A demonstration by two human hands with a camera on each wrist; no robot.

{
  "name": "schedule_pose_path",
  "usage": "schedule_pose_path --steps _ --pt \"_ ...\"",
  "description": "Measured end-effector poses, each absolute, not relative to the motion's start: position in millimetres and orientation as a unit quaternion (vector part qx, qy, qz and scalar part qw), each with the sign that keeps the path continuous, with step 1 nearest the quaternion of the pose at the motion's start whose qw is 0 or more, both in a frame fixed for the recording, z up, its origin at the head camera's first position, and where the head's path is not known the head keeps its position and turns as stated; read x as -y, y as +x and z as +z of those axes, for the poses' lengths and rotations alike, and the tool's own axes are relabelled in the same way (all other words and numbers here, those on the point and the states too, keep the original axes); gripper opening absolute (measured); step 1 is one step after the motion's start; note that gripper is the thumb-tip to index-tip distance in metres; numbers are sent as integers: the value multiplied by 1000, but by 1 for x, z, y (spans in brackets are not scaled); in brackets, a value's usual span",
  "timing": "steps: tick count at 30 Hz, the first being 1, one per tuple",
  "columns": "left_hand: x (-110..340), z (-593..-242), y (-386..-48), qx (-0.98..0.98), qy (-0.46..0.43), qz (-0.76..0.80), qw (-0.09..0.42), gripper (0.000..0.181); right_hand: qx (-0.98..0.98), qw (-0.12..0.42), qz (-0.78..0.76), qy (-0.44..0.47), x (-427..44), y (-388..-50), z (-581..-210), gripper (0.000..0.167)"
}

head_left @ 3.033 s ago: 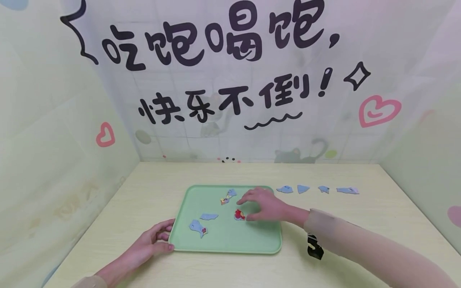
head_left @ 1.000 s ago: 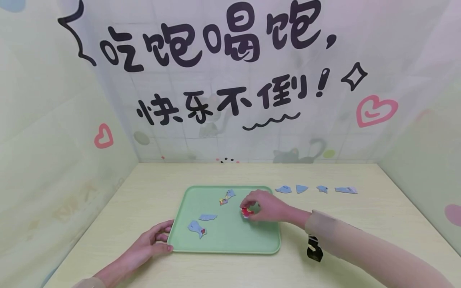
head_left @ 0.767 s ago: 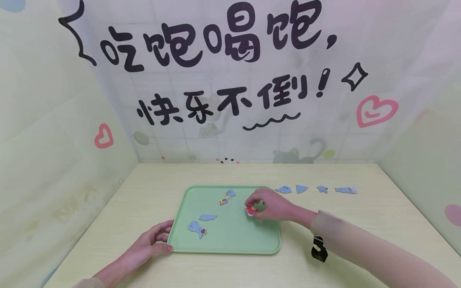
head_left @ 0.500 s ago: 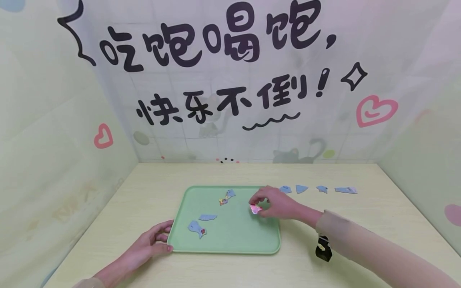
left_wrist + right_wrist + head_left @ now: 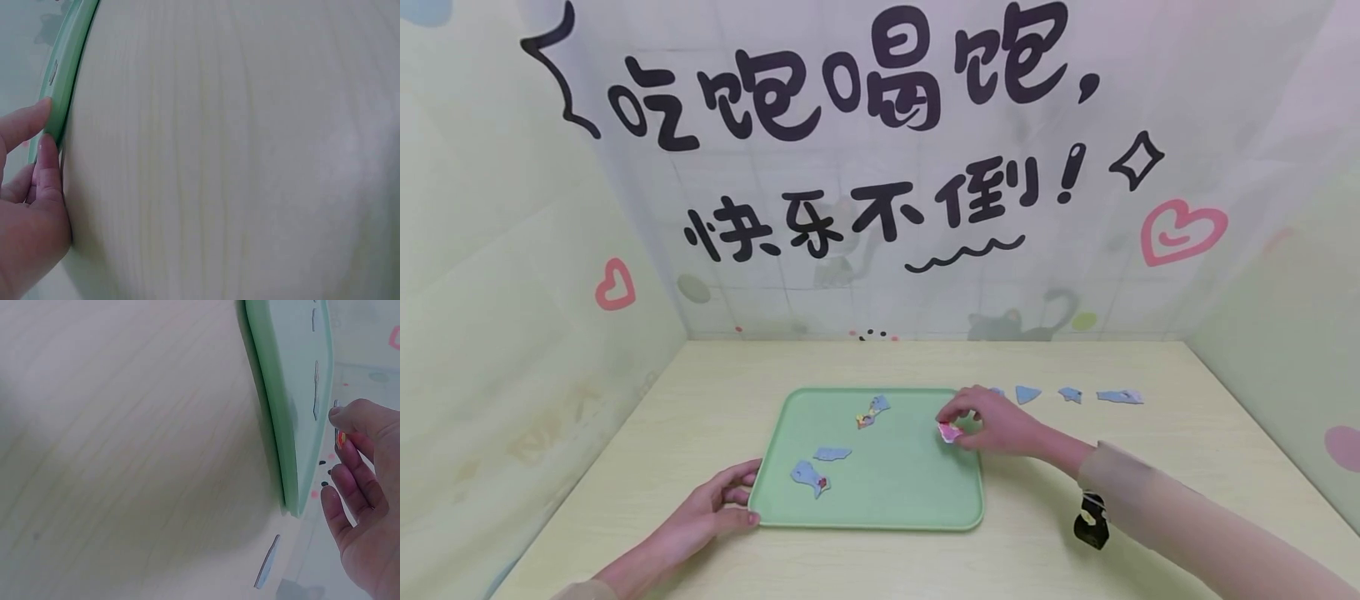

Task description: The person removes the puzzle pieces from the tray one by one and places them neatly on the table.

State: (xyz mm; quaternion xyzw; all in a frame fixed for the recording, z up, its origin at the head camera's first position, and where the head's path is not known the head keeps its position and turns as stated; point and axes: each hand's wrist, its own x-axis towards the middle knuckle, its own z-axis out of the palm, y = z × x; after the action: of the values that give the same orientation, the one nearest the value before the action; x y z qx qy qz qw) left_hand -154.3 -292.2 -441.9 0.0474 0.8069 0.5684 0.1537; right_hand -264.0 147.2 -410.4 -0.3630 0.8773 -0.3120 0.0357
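My right hand (image 5: 1000, 422) pinches a small red-and-pink puzzle piece (image 5: 950, 432) between thumb and fingers, above the right part of a green tray (image 5: 895, 504). In the right wrist view only the edge of that puzzle piece (image 5: 340, 439) shows, with red and yellow on it. At the tray's left side, my left hand (image 5: 721, 502) grips the rim near the front corner. The left wrist view has its thumb and a finger against the tray rim (image 5: 67, 81). Lying on the tray are a blue-and-yellow piece (image 5: 872, 412), a flat blue piece (image 5: 832, 454) and a larger blue piece (image 5: 810, 477).
Right of the tray, blue puzzle pieces lie in a row on the wooden table (image 5: 1135, 467): a triangle (image 5: 1027, 394), a small jagged one (image 5: 1071, 394) and a long one (image 5: 1120, 397). Another is mostly behind my right hand. Printed cloth walls enclose the table.
My right hand has picked the red puzzle piece up from the tray and carried it to the right, tilting it. It now covers most of the row's leftmost piece. The left hand stays put.
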Motion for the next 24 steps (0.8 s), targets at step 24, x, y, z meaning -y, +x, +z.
schedule_pose_path --steps 24 --pt "292 -444 -156 -816 36 556 150 84 -888 -9 -294 -353 -192 -262 -427 26"
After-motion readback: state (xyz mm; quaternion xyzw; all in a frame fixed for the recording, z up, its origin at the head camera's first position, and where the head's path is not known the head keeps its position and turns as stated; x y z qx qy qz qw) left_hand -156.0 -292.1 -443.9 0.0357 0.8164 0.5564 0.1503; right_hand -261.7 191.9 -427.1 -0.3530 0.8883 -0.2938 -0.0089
